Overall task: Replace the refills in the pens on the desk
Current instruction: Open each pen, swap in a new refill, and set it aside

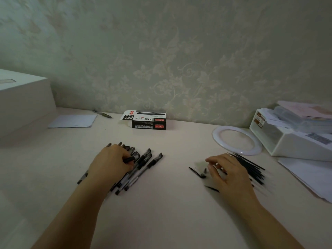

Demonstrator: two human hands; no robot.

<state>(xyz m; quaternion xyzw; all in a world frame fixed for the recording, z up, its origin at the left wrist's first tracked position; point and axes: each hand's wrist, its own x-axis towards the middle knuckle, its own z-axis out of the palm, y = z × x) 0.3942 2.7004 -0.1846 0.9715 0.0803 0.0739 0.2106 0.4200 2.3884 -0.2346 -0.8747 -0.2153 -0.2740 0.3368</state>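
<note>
Many light, slick, rigid pens (138,169) lie under the left hand (109,161), which grips one by its barrel; thin, bendable refills (251,168) sit beside the right hand (226,169), fingers loosely curled, empty.

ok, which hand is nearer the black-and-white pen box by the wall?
Left. The left hand lies on the pile of pens, in front of the pen box and slightly to its left. The right hand sits farther off to the right, by the refills.

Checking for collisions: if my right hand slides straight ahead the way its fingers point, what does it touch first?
Probably the small black pen tip piece just beyond the right hand fingertips; depth is unclear.
</note>
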